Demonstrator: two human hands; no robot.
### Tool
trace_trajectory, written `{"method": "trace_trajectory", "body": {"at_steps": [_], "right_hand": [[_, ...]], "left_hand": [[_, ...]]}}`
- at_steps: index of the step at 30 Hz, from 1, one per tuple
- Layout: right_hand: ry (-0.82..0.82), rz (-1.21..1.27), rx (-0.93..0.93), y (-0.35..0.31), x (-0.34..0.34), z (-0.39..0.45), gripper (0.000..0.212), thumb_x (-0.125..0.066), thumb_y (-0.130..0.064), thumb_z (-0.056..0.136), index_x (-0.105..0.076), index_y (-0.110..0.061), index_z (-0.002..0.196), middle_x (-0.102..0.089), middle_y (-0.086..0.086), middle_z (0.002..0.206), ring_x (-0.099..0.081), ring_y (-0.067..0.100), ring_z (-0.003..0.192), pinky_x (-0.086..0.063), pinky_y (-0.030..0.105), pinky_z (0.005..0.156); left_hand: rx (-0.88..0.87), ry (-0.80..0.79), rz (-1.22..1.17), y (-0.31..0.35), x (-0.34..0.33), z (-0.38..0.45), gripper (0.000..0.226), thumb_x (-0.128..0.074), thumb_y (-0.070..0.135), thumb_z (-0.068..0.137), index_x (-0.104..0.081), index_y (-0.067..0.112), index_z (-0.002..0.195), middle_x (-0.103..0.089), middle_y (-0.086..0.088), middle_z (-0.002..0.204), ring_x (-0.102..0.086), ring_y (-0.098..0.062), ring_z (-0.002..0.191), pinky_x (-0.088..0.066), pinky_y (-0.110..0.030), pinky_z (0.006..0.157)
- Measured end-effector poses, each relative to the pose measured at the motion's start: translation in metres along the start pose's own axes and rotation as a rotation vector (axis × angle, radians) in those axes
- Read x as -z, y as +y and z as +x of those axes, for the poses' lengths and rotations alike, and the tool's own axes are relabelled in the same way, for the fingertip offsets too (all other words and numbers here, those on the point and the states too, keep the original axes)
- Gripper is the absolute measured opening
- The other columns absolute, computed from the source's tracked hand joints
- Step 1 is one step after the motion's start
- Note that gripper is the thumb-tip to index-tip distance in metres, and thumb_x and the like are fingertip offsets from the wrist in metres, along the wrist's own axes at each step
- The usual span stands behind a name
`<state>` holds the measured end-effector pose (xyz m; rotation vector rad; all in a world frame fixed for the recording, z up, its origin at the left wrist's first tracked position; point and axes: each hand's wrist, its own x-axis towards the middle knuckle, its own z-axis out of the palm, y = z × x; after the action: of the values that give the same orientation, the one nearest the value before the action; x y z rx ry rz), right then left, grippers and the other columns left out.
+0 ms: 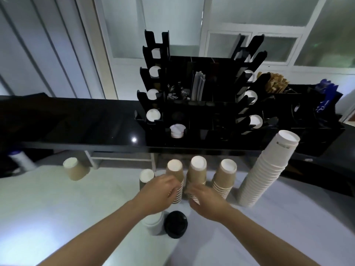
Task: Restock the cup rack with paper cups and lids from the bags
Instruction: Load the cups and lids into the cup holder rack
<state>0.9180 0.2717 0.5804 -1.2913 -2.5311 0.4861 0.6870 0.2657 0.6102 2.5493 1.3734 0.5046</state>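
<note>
Three upside-down stacks of brown ribbed paper cups stand in a row on the white counter. My left hand (163,191) grips the left stack (175,170). My right hand (205,200) grips the base of the middle stack (197,169). The right brown stack (225,175) stands untouched. A tall leaning stack of white cups (269,169) rises further right. The black cup rack (192,104) sits on the dark shelf behind, with white cup bottoms showing in its side slots and a stack of white lids (177,131) at its front.
A black lid stack (175,224) and a white cup stack (153,222) sit under my left forearm. A dark cup stack (146,178) stands behind my left hand. Brown cups (75,170) lie at the far left. A second black organiser (299,112) holds packets at right.
</note>
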Motion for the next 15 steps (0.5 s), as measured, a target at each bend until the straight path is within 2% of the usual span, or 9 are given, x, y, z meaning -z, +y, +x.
{"method": "trace_trajectory", "body": {"at_steps": [3, 5, 8, 10, 13, 15], "right_hand": [[-0.118, 0.010, -0.040, 0.010, -0.032, 0.004, 0.044, -0.057, -0.036, 0.093, -0.055, -0.026, 0.135, -0.055, -0.004, 0.139, -0.051, 0.016, 0.125, -0.045, 0.033, 0.104], [-0.210, -0.011, -0.047, 0.017, -0.055, 0.007, 0.054, -0.061, -0.039, 0.091, -0.049, -0.026, 0.143, -0.047, -0.002, 0.148, -0.045, 0.019, 0.133, -0.040, 0.031, 0.107], [-0.330, -0.045, -0.067, 0.022, -0.086, 0.010, 0.076, -0.065, -0.044, 0.088, -0.033, -0.027, 0.154, -0.022, 0.006, 0.163, -0.032, 0.032, 0.143, -0.042, 0.041, 0.107], [-0.420, -0.069, -0.105, 0.020, -0.103, 0.013, 0.087, -0.067, -0.048, 0.086, -0.019, -0.033, 0.157, -0.006, 0.007, 0.167, -0.024, 0.035, 0.146, -0.041, 0.048, 0.108], [-0.521, -0.096, -0.129, 0.015, -0.126, 0.017, 0.098, -0.071, -0.050, 0.083, -0.007, -0.042, 0.157, 0.001, 0.011, 0.167, -0.022, 0.039, 0.147, -0.041, 0.054, 0.108], [-0.581, -0.112, -0.155, 0.014, -0.141, 0.018, 0.103, -0.072, -0.050, 0.081, -0.001, -0.044, 0.156, 0.004, 0.012, 0.167, -0.019, 0.040, 0.148, -0.038, 0.056, 0.110]], "left_hand": [[0.035, -0.034, 0.013, -0.010, -0.022, -0.014, 0.013, -0.048, 0.024, 0.096, -0.061, 0.021, 0.098, -0.063, 0.005, 0.100, -0.054, -0.013, 0.092, -0.047, -0.030, 0.078], [0.061, -0.056, 0.037, -0.019, -0.037, -0.020, 0.020, -0.044, 0.027, 0.095, -0.062, 0.021, 0.102, -0.064, 0.005, 0.106, -0.056, -0.015, 0.098, -0.050, -0.032, 0.082], [0.071, -0.096, 0.080, -0.032, -0.059, -0.029, 0.037, -0.036, 0.032, 0.093, -0.062, 0.022, 0.117, -0.063, 0.003, 0.117, -0.055, -0.018, 0.108, -0.049, -0.034, 0.091], [0.070, -0.119, 0.121, -0.041, -0.072, -0.035, 0.038, -0.042, 0.032, 0.093, -0.059, 0.025, 0.126, -0.061, 0.003, 0.122, -0.053, -0.020, 0.113, -0.047, -0.034, 0.096], [0.062, -0.117, 0.132, -0.050, -0.087, -0.047, 0.042, -0.053, 0.032, 0.092, -0.053, 0.029, 0.134, -0.057, 0.004, 0.132, -0.050, -0.020, 0.121, -0.046, -0.034, 0.101], [0.074, -0.127, 0.140, -0.052, -0.093, -0.057, 0.045, -0.050, 0.034, 0.094, -0.048, 0.030, 0.138, -0.054, 0.003, 0.139, -0.048, -0.022, 0.127, -0.045, -0.037, 0.105]]}}
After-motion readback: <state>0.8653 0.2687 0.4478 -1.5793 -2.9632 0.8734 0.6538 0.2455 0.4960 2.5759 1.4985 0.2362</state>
